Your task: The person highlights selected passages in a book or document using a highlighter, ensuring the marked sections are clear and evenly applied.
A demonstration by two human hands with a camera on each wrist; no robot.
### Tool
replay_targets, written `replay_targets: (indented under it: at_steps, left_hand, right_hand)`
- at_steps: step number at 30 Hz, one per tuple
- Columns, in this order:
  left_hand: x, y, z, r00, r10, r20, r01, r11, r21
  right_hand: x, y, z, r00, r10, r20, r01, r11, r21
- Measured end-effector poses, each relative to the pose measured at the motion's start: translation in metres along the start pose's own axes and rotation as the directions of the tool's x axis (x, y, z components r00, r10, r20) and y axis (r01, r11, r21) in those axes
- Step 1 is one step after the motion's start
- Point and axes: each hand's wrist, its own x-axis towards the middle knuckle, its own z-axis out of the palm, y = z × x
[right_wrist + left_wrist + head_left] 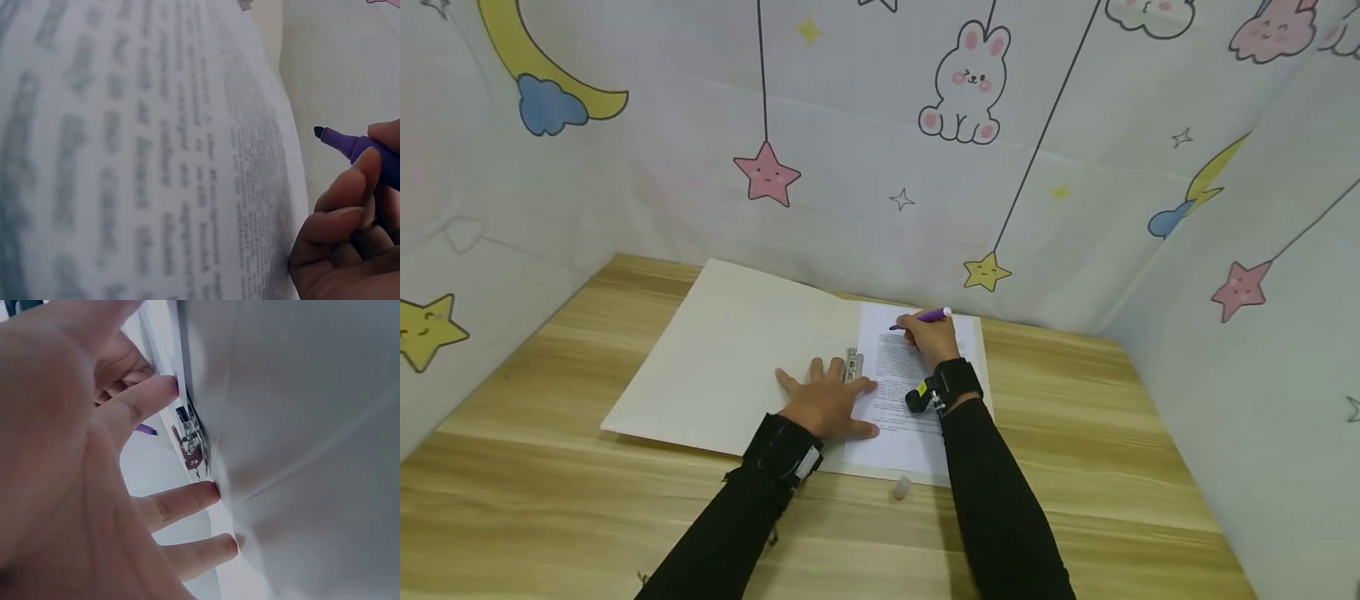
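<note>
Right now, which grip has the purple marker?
The right grip: it pinches the purple marker, while the left grip lies spread over the folder and printed page.

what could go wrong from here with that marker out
The marker has a bare tip over the page, so a slip of the right hand could leave a stray mark. What looks like the cap lies loose on the table near the right sleeve, so the arm might knock it away.
</note>
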Motion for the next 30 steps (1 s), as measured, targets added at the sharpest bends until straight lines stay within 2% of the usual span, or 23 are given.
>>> replay_targets:
  at_steps: [9, 15, 24, 30]
  left_hand:
    - [-0.001, 0.000, 0.002, 1.000, 0.001, 0.021, -0.001, 1.000, 0.007]
    - [-0.001, -0.003, 0.002, 1.000, -0.002, 0.012, 0.002, 1.000, 0.007]
    - [-0.003, -0.003, 0.003, 1.000, -0.003, 0.006, 0.003, 1.000, 0.021]
    - [-0.002, -0.003, 0.001, 1.000, 0.005, 0.001, -0.005, 1.000, 0.011]
  right_hand:
    - [0.003, 0.010, 0.003, 0.999, 0.041, 0.013, -0.040, 0.997, -0.066]
    - [0.007, 0.015, 0.003, 0.998, 0.059, 0.027, -0.058, 0.998, -0.029]
    - [0.008, 0.020, -0.001, 0.997, 0.027, 0.077, -0.031, 0.998, 0.057]
    - [0.008, 0.020, -0.001, 0.996, 0.016, 0.087, -0.017, 1.000, 0.003]
